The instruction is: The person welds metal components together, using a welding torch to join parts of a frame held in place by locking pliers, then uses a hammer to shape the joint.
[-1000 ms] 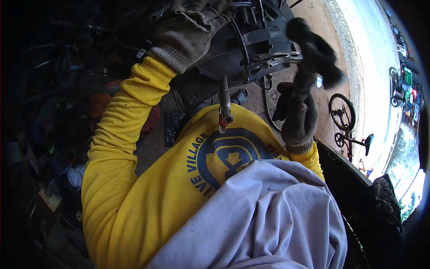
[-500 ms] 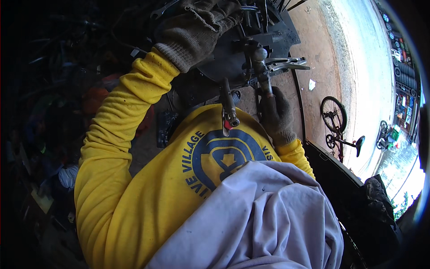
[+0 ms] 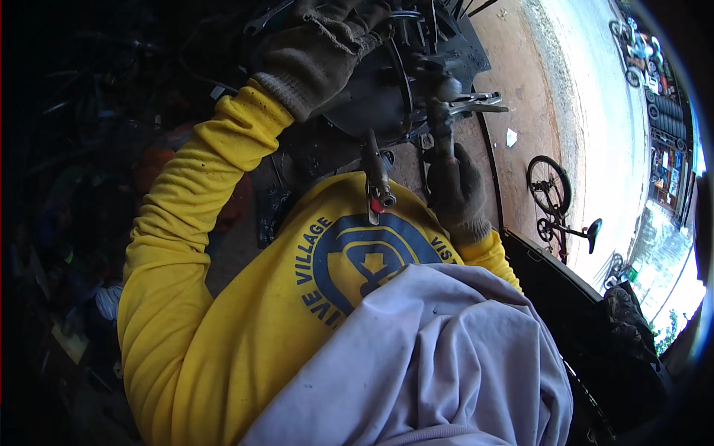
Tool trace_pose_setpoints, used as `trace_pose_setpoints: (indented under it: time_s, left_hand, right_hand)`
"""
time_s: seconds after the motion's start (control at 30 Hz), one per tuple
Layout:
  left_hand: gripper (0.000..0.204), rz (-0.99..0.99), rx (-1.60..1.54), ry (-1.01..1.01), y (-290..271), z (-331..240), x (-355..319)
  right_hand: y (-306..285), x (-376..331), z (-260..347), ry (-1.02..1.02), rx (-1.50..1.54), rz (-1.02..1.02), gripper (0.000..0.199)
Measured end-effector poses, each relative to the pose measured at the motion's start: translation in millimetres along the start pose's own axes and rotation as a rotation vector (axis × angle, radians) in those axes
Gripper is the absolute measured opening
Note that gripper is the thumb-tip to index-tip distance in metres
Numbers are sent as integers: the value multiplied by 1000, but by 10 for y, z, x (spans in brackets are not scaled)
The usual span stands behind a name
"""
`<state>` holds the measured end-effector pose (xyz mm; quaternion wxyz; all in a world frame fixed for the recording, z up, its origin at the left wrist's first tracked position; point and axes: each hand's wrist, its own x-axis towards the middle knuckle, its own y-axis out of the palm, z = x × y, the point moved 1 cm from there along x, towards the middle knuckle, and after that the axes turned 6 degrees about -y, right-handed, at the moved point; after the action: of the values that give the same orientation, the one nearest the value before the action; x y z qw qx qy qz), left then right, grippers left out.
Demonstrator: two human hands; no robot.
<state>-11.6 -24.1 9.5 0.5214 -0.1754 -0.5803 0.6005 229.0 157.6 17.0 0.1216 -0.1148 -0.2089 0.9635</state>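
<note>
My right hand, in a dark knit work glove, is closed round the handle of a ball-peen hammer. The hammer's head is smeared by motion over a dark metal workpiece. My left hand, in a similar glove, rests at the workpiece's far left with its fingers curled. What those fingers hold is hidden near the top edge. Locking pliers with a red lever stand close to my chest. Another long-handled metal clamp sticks out to the right of the hammer.
A wrench lies left of my left glove. The left side is dark and cluttered. Beyond a dark edge on the right, a bicycle stands on brown ground beside a bright road. A pale cloth covers my lower front.
The hammer head has shifted slightly right and down and is more blurred now. My left hand stays in about the same place. The whole view has moved slightly.
</note>
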Motion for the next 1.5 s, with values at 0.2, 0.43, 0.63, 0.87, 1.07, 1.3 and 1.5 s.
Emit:
trace_pose_setpoints:
  time_s: [0.2,0.43,0.63,0.87,1.07,1.3,1.5]
  left_hand:
    - [57,38,-76,-15,98,-52,-22]
    - [58,35,-134,1,106,-111,-76]
    - [49,142,-256,-142,75,-141,-62]
    - [51,-69,-176,37,146,-37,-20]
    - [46,136,-177,-92,158,-86,-11]
    - [42,190,-285,-125,267,-117,-71]
    - [52,543,-381,-268,199,-79,-49]
  right_hand:
    - [-58,-24,-18,-39,334,-132,52]
    - [36,-91,-173,61,141,-87,49]
    - [-51,-200,187,-102,285,-176,66]
    - [63,-69,-119,82,25,-12,38]
    - [-100,-91,222,-63,295,-142,59]
    - [20,6,-56,237,-48,-11,52]
    - [29,-103,22,74,250,-168,53]
